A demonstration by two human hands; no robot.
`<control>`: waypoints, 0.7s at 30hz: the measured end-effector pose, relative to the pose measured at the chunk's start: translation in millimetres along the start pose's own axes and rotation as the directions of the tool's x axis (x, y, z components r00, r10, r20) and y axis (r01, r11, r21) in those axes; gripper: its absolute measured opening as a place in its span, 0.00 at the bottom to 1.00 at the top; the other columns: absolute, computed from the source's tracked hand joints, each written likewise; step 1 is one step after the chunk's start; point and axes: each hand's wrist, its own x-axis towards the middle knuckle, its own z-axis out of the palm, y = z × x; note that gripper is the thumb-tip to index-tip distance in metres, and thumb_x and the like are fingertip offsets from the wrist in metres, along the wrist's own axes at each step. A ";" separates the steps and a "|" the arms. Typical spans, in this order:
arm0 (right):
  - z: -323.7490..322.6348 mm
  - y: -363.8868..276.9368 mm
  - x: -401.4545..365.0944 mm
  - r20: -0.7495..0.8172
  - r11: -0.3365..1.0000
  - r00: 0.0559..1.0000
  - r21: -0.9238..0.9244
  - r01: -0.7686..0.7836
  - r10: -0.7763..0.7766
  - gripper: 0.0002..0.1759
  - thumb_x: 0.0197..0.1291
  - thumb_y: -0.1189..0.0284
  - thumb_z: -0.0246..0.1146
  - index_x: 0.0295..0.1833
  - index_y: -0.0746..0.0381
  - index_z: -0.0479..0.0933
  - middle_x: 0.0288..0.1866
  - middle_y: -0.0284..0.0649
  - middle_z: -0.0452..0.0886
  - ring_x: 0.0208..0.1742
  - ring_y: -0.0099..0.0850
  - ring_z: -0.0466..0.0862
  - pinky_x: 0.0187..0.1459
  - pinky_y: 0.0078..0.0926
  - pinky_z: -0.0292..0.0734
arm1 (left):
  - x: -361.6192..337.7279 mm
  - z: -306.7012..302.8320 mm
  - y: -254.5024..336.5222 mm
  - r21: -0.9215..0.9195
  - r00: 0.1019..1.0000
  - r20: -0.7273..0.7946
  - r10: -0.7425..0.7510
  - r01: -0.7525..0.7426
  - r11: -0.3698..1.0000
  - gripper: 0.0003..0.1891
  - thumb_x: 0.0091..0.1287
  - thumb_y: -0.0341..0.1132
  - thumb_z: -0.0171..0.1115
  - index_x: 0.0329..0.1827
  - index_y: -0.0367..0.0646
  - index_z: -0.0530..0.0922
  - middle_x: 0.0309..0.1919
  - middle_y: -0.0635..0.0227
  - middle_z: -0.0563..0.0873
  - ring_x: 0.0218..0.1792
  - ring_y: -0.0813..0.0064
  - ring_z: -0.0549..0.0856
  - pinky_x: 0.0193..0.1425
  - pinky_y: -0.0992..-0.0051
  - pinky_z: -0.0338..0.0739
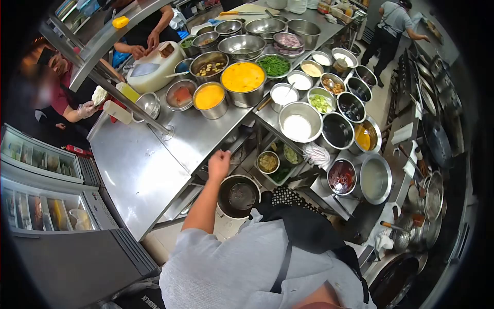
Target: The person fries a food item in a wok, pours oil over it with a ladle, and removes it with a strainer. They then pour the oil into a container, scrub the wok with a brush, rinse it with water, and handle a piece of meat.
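Note:
My left hand (219,164) is held out beside the front edge of the steel counter (177,154), its fingers curled in and nothing showing in them. Below it, a large pot (240,196) with dark liquid stands low by the floor. Nearest on the counter are a pot of orange-yellow liquid (210,97), a larger pot of similar liquid (243,77) and a bowl with a reddish piece (181,96). To the right of the hand, a bowl of white contents (300,122) sits among several containers. My right hand is out of view.
A co-worker's hands (146,49) work at a round white board (157,69) across the counter. Another person's gloved hand (87,109) is at the left. Glass-topped refrigerated cases (46,206) stand lower left. Stoves with woks (437,139) line the right; a person stands far back there.

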 end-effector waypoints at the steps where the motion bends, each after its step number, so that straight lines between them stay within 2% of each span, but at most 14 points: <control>1: -0.4 3.1 4.2 0.018 0.999 0.999 0.025 -0.038 0.037 0.19 0.53 0.75 0.63 0.52 0.66 0.72 0.47 0.46 0.77 0.47 0.36 0.78 0.46 0.29 0.74 | 18.8 -5.8 -10.4 0.020 0.999 -0.015 -0.038 0.038 0.999 0.18 0.59 0.46 0.58 0.24 0.36 0.77 0.20 0.51 0.80 0.25 0.53 0.81 0.31 0.63 0.73; 3: -0.5 12.5 8.6 0.042 0.992 0.994 0.060 -0.107 0.104 0.18 0.53 0.74 0.63 0.51 0.66 0.73 0.46 0.45 0.78 0.45 0.35 0.78 0.44 0.28 0.74 | 31.5 -30.3 10.0 0.114 0.997 -0.059 0.043 -0.036 0.993 0.18 0.59 0.45 0.58 0.23 0.37 0.76 0.17 0.52 0.79 0.22 0.53 0.80 0.29 0.63 0.72; 5: -0.3 21.9 8.3 0.061 0.981 0.984 0.084 -0.174 0.169 0.17 0.53 0.74 0.63 0.50 0.66 0.73 0.44 0.45 0.78 0.43 0.35 0.78 0.43 0.28 0.74 | 41.6 -30.5 2.7 0.137 0.998 -0.052 0.029 -0.022 0.990 0.17 0.58 0.45 0.58 0.22 0.37 0.76 0.15 0.53 0.78 0.21 0.53 0.79 0.28 0.62 0.72; 7: -1.7 30.3 6.5 0.080 0.971 0.975 0.100 -0.216 0.209 0.17 0.53 0.74 0.62 0.49 0.66 0.73 0.42 0.44 0.78 0.41 0.34 0.78 0.41 0.28 0.74 | 40.1 -22.1 -3.7 0.212 0.992 -0.046 0.117 -0.104 0.972 0.17 0.57 0.45 0.59 0.21 0.38 0.76 0.15 0.54 0.78 0.20 0.55 0.79 0.28 0.63 0.72; 9: -3.4 27.9 6.7 0.087 0.965 0.970 0.110 -0.238 0.229 0.16 0.53 0.74 0.62 0.48 0.66 0.74 0.41 0.43 0.79 0.40 0.33 0.79 0.40 0.28 0.74 | 40.8 -25.4 4.5 0.202 0.998 -0.021 0.063 -0.057 0.978 0.17 0.56 0.43 0.60 0.20 0.38 0.76 0.15 0.54 0.78 0.18 0.57 0.79 0.27 0.65 0.72; 11: -7.1 25.1 7.4 0.084 0.965 0.969 0.107 -0.241 0.233 0.15 0.54 0.73 0.62 0.47 0.66 0.74 0.39 0.42 0.79 0.38 0.32 0.79 0.39 0.28 0.75 | 42.0 -25.6 6.5 0.078 0.998 0.045 -0.043 0.039 0.996 0.16 0.56 0.42 0.61 0.20 0.37 0.76 0.14 0.55 0.78 0.17 0.62 0.78 0.27 0.68 0.73; 12: -11.3 17.5 9.4 0.073 0.969 0.973 0.100 -0.226 0.220 0.14 0.54 0.73 0.62 0.46 0.66 0.74 0.38 0.42 0.80 0.37 0.32 0.79 0.38 0.28 0.75 | 45.4 -28.7 7.4 0.009 0.994 0.077 -0.075 0.075 0.997 0.16 0.57 0.41 0.60 0.19 0.38 0.75 0.12 0.60 0.77 0.14 0.70 0.76 0.23 0.71 0.72; 13: -15.8 10.1 13.8 0.054 0.975 0.980 0.098 -0.199 0.194 0.14 0.54 0.73 0.62 0.46 0.66 0.75 0.37 0.41 0.80 0.36 0.32 0.79 0.37 0.28 0.75 | 52.1 -30.2 1.9 0.006 0.993 0.082 -0.079 0.079 0.997 0.16 0.57 0.41 0.60 0.19 0.38 0.75 0.12 0.60 0.77 0.14 0.70 0.76 0.23 0.71 0.72; 14: -22.2 -9.1 14.2 0.039 0.978 0.983 0.100 -0.183 0.180 0.13 0.54 0.73 0.62 0.45 0.66 0.75 0.37 0.41 0.80 0.36 0.31 0.79 0.36 0.28 0.75 | 58.1 -32.7 -5.3 -0.125 0.972 0.180 -0.151 0.175 0.977 0.15 0.58 0.40 0.60 0.18 0.38 0.74 0.11 0.64 0.76 0.12 0.74 0.74 0.19 0.74 0.69; 15: -35.6 -61.1 8.0 0.012 0.969 0.990 0.201 -0.142 0.143 0.11 0.55 0.72 0.62 0.43 0.65 0.75 0.31 0.36 0.78 0.29 0.25 0.76 0.30 0.24 0.71 | 61.7 -33.2 -8.7 -0.243 0.937 0.283 -0.206 0.278 0.929 0.15 0.59 0.39 0.59 0.18 0.39 0.74 0.11 0.68 0.75 0.10 0.78 0.72 0.15 0.77 0.66; 16: -48.4 -116.3 3.8 -0.020 0.949 0.994 0.301 -0.096 0.107 0.09 0.56 0.72 0.62 0.41 0.65 0.76 0.24 0.31 0.76 0.23 0.20 0.72 0.23 0.20 0.67 | 61.5 -40.2 2.3 -0.285 0.917 0.328 -0.228 0.326 0.901 0.14 0.61 0.37 0.58 0.19 0.41 0.73 0.11 0.70 0.75 0.08 0.82 0.69 0.12 0.81 0.62; 17: -50.8 -117.2 9.6 -0.022 0.948 0.994 0.304 -0.092 0.103 0.09 0.56 0.72 0.62 0.41 0.65 0.76 0.24 0.31 0.76 0.23 0.20 0.72 0.23 0.20 0.67 | 62.2 -41.5 1.8 -0.286 0.919 0.325 -0.224 0.322 0.903 0.14 0.61 0.37 0.58 0.19 0.41 0.73 0.11 0.70 0.75 0.08 0.82 0.69 0.12 0.81 0.62; 19: -55.6 -111.3 23.9 0.042 0.905 0.984 0.387 -0.177 0.175 0.08 0.56 0.72 0.62 0.40 0.64 0.76 0.25 0.30 0.76 0.23 0.18 0.71 0.24 0.19 0.66 | 66.4 -46.2 0.9 -0.336 0.870 0.420 -0.258 0.414 0.846 0.13 0.61 0.37 0.58 0.19 0.41 0.73 0.12 0.69 0.75 0.07 0.81 0.68 0.11 0.80 0.61; 21: -55.9 -110.2 23.4 0.026 0.876 0.976 0.436 -0.206 0.217 0.09 0.56 0.73 0.62 0.41 0.64 0.76 0.24 0.29 0.74 0.23 0.18 0.70 0.23 0.19 0.65 | 67.3 -49.7 3.3 -0.324 0.870 0.425 -0.252 0.406 0.855 0.14 0.61 0.38 0.58 0.19 0.42 0.72 0.12 0.70 0.75 0.07 0.82 0.68 0.11 0.81 0.60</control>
